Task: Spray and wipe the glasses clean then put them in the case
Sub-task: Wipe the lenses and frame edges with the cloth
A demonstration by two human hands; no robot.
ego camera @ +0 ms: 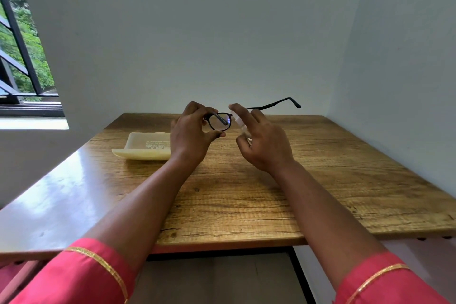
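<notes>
Black-framed glasses are held up above the wooden table. My left hand pinches the frame round one lens between thumb and fingers. One temple arm sticks out to the right behind my right hand. That hand holds a small clear spray bottle close to the lens, its index finger lying on the bottle's top and the thumb curled against its side. A cream glasses case lies open on the table to the left, partly hidden by my left wrist.
White walls close the table in at the back and right. A window with dark bars is at the far left above a white sill. The table's front edge runs just above my pink sleeves.
</notes>
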